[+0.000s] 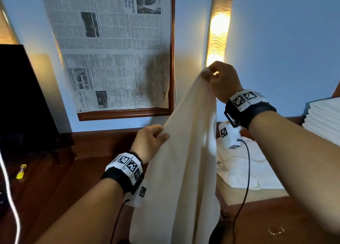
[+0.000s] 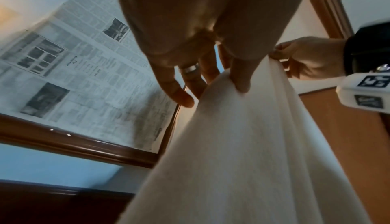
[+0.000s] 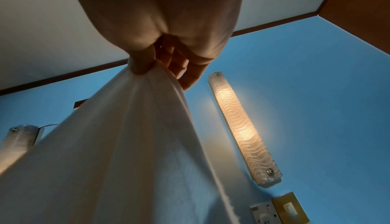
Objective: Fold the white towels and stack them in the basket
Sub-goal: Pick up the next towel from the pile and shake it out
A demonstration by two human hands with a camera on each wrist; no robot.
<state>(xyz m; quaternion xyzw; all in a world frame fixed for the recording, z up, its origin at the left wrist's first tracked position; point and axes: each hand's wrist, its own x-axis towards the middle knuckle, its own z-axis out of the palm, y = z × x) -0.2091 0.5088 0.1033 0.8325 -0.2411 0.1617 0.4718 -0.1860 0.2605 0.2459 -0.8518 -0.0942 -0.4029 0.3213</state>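
From the head view, your right hand (image 1: 223,81) is raised high in front of the blue wall, pinching the top corner of a white towel (image 1: 185,161) between thumb and fingers. The towel hangs down from that pinch in long folds, clear of the dark wooden bench (image 1: 88,162). Your left hand (image 1: 150,142) is lower, thumb and fingers gripping the towel's left edge. Toward the bench's right edge lies a rumpled white towel (image 1: 244,168), and at the far right a stack of folded towels (image 1: 323,118) stands. A yellow marker (image 1: 21,171) lies near the bench's left edge. A framed newspaper (image 1: 114,46) hangs on the wall, and a lit wall lamp (image 1: 219,32) glows beside it.

From the left wrist view, your left hand (image 2: 190,47) holds the towel (image 2: 242,152) with the thumb pressed on the cloth's front and the fingers behind it; one finger wears a ring (image 2: 190,69). Your right hand (image 2: 306,56) pinches the cloth higher up.

From the right wrist view, your right hand (image 3: 160,32) has thumb and fingers clamped on the gathered corner of the towel (image 3: 126,152), with the lamp (image 3: 242,127) alight on the wall behind
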